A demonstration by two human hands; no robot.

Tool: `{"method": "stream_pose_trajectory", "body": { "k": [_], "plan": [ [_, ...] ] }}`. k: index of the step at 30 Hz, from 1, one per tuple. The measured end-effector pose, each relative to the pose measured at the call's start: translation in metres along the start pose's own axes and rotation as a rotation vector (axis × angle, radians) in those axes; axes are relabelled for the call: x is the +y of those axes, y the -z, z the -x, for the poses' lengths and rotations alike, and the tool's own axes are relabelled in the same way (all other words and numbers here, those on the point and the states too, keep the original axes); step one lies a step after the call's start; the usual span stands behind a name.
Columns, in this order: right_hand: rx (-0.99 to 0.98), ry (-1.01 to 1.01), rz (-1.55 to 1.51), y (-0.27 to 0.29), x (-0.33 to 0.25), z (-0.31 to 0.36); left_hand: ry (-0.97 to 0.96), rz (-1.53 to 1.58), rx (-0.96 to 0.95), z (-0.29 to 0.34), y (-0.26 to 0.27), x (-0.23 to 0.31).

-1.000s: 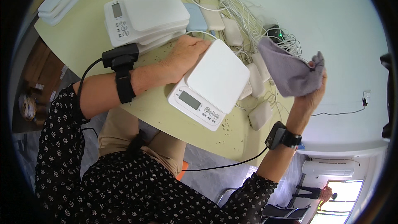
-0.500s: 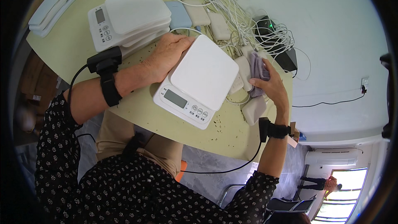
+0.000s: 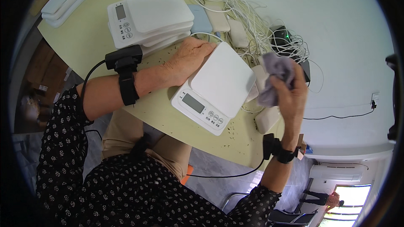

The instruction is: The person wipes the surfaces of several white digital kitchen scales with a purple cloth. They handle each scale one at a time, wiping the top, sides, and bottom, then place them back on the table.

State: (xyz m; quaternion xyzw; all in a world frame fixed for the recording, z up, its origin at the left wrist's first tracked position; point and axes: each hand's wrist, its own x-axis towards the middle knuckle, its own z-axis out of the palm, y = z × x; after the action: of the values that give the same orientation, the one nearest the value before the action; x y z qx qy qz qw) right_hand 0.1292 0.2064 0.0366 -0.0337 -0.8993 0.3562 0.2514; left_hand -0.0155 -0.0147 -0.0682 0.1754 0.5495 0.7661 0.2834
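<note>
A white kitchen scale (image 3: 223, 82) lies at an angle on the table in front of me, its display and buttons toward my body. My left hand (image 3: 191, 60) grips the scale's left edge, fingers close together along its far-left side. To the right of the scale, my right hand (image 3: 292, 90) is closed around a crumpled greyish-purple cloth (image 3: 277, 65), slightly blurred and held above the white power banks. Beyond my left forearm is a stack of similar white scales (image 3: 160, 10).
White power banks (image 3: 268, 120) and a light blue one (image 3: 199, 19) lie behind and right of the scale. Tangled white cables (image 3: 256, 21) run to a black box (image 3: 280, 38). Folded white devices (image 3: 67, 2) sit far left. Dark specks dot the pale green table (image 3: 90, 52).
My right hand has lifted the cloth up from among the power banks. My left hand keeps its hold on the scale. The whole view has shifted slightly.
</note>
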Motion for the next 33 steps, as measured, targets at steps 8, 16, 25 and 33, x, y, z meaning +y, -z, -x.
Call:
{"method": "stream_pose_trajectory", "body": {
  "k": [8,16,25,33],
  "plan": [
    [-0.128,0.438,0.576,-0.073,-0.043,0.007,-0.032,-0.039,0.008,0.003,0.001,-0.002],
    [-0.188,0.524,0.358,-0.098,-0.056,0.018,-0.066,-0.189,0.038,-0.001,0.002,-0.005],
    [-0.154,0.318,0.363,-0.093,-0.049,-0.024,-0.074,-0.107,0.005,0.002,0.0,-0.004],
    [-0.101,0.326,0.462,-0.096,-0.048,-0.033,-0.146,-0.216,-0.034,0.003,0.004,-0.003]
  ]
}}
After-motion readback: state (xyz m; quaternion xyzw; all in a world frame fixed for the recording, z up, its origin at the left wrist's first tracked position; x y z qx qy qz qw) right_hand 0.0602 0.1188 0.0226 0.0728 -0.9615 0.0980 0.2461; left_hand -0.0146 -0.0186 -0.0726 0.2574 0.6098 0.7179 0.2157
